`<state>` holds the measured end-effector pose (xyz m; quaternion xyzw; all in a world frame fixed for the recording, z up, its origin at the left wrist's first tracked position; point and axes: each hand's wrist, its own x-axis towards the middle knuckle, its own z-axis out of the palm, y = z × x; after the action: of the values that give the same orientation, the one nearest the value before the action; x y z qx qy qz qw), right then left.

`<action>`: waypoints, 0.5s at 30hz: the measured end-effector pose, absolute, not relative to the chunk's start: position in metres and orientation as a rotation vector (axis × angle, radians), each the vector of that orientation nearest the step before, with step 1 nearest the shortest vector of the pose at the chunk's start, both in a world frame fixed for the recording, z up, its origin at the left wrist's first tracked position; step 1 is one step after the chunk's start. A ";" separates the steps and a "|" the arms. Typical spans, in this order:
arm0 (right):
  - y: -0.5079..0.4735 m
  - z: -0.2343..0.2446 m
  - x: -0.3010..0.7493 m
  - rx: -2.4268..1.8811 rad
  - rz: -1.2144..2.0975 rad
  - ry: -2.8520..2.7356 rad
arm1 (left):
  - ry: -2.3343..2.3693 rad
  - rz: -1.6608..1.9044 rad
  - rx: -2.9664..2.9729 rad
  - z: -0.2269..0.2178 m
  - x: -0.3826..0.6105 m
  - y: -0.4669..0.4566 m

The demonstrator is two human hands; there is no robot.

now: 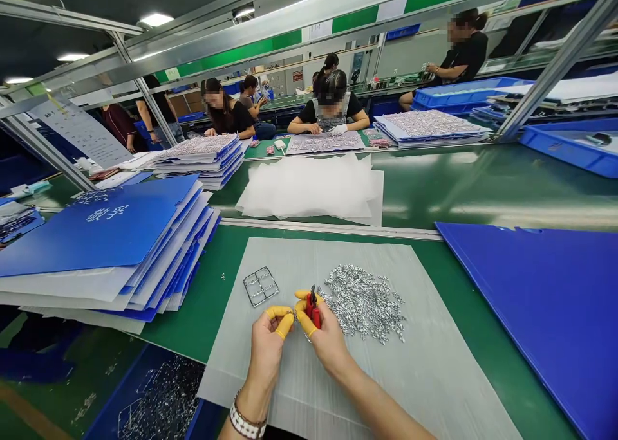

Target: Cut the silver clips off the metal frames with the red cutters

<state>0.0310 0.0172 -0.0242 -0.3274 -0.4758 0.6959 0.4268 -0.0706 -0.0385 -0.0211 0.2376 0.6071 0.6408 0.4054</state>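
Over a pale sheet (386, 382), my left hand (270, 334) pinches a tiny metal part (293, 312) between yellow-cotted thumb and forefinger. My right hand (326, 334) touches the same part with its cotted fingertips. Tucked in that palm is a pair of red-handled nippers (313, 308), dark jaws pointing up and away. A heap of small shiny metal pieces (364, 302) lies just beyond and to the right of my right hand. Behind my left hand rests a square metal frame (261, 286) with small parts across its middle.
Blue and white sheets (159, 260) are stacked at left; a blue board (531, 298) lies at right. White sheets (313, 186) spread beyond the rail. A blue bin (159, 395) of metal scraps is below left. Across the bench sits a co-worker (331, 109), with several other people around.
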 end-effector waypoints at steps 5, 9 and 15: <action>0.018 -0.021 0.031 -0.810 1.752 -1.188 | 1.535 1.604 0.588 -0.023 -0.071 -0.038; 0.017 -0.022 0.029 -0.803 1.751 -1.195 | 1.532 1.597 0.577 -0.022 -0.071 -0.037; 0.022 -0.029 0.036 -0.852 1.685 -1.304 | 1.607 1.547 0.684 -0.024 -0.071 -0.035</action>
<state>0.0361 0.0221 -0.0293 -0.3386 -0.5179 0.6695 0.4108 -0.0714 -0.0347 -0.0238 0.2695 0.6333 0.6096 0.3932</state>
